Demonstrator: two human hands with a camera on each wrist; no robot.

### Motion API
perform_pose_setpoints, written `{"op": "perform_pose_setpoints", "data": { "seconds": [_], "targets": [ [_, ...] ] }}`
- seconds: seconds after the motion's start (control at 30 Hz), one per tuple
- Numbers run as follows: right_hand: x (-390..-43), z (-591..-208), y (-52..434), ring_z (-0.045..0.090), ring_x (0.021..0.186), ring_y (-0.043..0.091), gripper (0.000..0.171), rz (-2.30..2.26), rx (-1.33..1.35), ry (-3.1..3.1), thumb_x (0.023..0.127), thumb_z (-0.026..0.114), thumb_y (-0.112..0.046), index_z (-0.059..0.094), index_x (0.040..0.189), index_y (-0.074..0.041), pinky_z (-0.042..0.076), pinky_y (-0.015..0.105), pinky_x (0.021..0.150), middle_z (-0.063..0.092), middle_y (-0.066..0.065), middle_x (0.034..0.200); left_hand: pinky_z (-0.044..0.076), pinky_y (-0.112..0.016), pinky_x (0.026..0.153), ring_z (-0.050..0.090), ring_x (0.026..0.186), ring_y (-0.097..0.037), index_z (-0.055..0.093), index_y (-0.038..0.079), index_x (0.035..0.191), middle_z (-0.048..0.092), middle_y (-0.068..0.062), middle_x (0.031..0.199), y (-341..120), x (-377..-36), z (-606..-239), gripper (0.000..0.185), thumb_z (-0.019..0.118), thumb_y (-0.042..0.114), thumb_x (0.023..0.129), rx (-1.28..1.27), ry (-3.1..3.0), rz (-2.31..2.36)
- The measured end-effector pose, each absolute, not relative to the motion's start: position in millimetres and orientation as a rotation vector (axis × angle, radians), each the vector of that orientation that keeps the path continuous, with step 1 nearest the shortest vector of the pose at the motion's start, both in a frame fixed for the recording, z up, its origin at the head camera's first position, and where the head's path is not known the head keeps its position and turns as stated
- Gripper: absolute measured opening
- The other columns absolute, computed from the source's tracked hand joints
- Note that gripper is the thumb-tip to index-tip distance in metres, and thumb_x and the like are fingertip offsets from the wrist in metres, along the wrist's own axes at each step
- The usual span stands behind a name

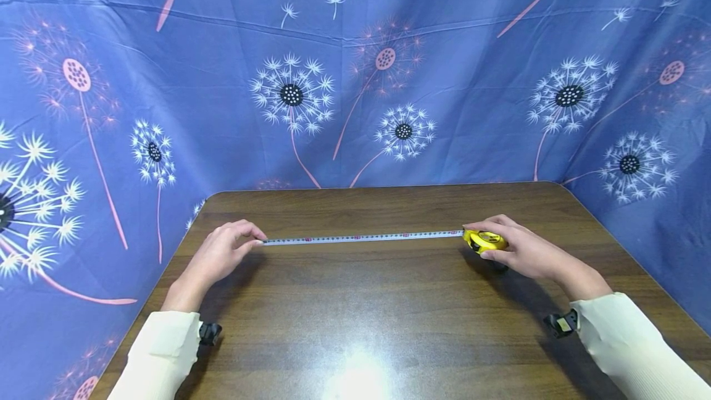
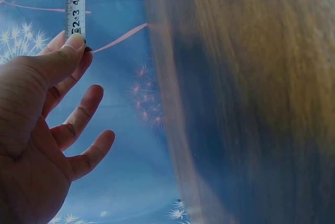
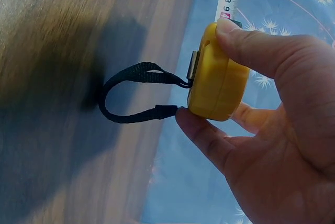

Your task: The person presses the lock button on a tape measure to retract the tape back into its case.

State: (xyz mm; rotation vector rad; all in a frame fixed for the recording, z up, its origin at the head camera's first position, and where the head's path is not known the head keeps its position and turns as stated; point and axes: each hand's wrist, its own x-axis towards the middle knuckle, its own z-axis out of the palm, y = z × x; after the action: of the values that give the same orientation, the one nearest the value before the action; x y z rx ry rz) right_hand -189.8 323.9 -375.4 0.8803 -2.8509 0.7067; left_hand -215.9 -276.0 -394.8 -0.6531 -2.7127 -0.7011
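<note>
A rounded yellow plastic tape measure case [image 1: 484, 241] is gripped by the right hand [image 1: 528, 253] above the dark woodgrain table [image 1: 355, 313]. The thin white numbered blade [image 1: 361, 237] is stretched flat leftward from the case, its tip pinched by the left hand [image 1: 219, 255]. A black woven strap loop [image 3: 137, 93] hangs from the case.

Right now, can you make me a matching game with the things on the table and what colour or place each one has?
Things:
1. tape measure case
2. wrist strap
3. tape blade
4. left hand

Descriptions:
A. black loop
B. pinches the blade's free end
C. yellow
D. stretched between both hands

Pairs: 1-C, 2-A, 3-D, 4-B
</note>
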Motion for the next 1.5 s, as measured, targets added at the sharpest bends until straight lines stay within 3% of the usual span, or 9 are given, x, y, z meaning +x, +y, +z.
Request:
{"op": "perform_pose_setpoints", "data": {
  "seconds": [0.63, 0.97, 1.5],
  "targets": [
    [-191, -376, 316, 0.058, 0.102, 0.023, 0.056, 0.709, 0.902, -2.844, 0.093, 0.077, -0.009, 0.057, 0.145, -0.014, 0.052, 0.035, 0.075, 0.056, 0.013, 0.129, 0.049, -0.056, 0.091, 0.067, 0.105, -0.030, 0.074, 0.024, 0.100, 0.074, 0.006, 0.107, -271, -216, -395, 0.014, 0.077, 0.012, 0.094, -0.664, -2.719, -0.696],
    [-193, -375, 314, 0.059, 0.106, 0.025, 0.056, 0.736, 0.875, -2.884, 0.094, 0.076, -0.011, 0.056, 0.147, -0.017, 0.053, 0.044, 0.081, 0.055, 0.014, 0.129, 0.050, -0.055, 0.090, 0.068, 0.104, -0.029, 0.074, 0.024, 0.099, 0.074, 0.007, 0.105, -268, -219, -395, 0.013, 0.077, 0.013, 0.093, -0.673, -2.708, -0.697],
    [-191, -373, 308, 0.058, 0.105, 0.024, 0.055, 0.732, 0.874, -2.886, 0.095, 0.076, -0.011, 0.057, 0.147, -0.016, 0.052, 0.043, 0.081, 0.055, 0.014, 0.128, 0.050, -0.054, 0.091, 0.067, 0.105, -0.028, 0.074, 0.025, 0.099, 0.074, 0.006, 0.107, -265, -220, -393, 0.013, 0.077, 0.013, 0.094, -0.666, -2.722, -0.686]
  ]
}}
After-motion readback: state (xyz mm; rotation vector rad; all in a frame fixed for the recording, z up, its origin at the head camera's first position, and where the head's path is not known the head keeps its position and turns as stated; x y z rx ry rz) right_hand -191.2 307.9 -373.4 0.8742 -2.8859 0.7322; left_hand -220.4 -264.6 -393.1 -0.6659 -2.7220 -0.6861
